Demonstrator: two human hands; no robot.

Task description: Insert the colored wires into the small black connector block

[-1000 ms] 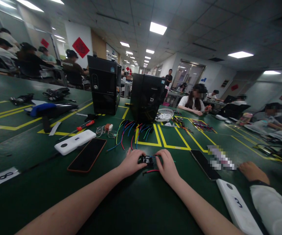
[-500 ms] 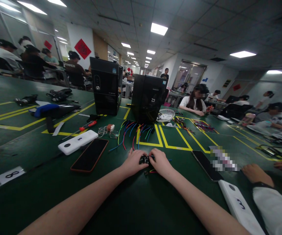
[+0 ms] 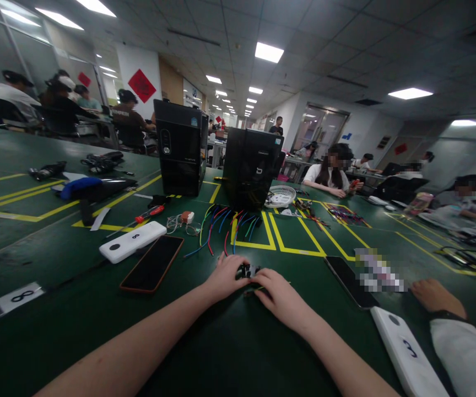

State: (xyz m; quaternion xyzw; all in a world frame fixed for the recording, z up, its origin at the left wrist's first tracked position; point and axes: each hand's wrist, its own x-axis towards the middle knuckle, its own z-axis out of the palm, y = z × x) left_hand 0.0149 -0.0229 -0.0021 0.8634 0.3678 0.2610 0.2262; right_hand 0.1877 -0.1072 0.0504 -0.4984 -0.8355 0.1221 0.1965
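My left hand (image 3: 226,275) is closed around a small black and silver part (image 3: 249,271), held just above the green table. Fingers cover much of it, and its exact kind is not clear. My right hand (image 3: 281,295) is beside it, index finger near the part and thumb lower down, the two apart. Thin coloured wires (image 3: 258,289) lie by the right thumb and fingers, partly hidden. Beyond my hands, several red, blue, green and yellow wires (image 3: 210,234) are spread out in front of a black computer case (image 3: 248,165).
To the left are a phone (image 3: 152,264), a white power bank (image 3: 133,242) marked 8 and a red screwdriver (image 3: 149,213). At right lie another phone (image 3: 351,281), a white power bank (image 3: 407,347) and a co-worker's hand (image 3: 438,298). A second computer case (image 3: 179,149) and a white basket (image 3: 280,196) stand farther back.
My right hand has shifted slightly right and down from the small part, and its thumb has moved away from the index finger. More of the part shows. My left hand stays almost in place.
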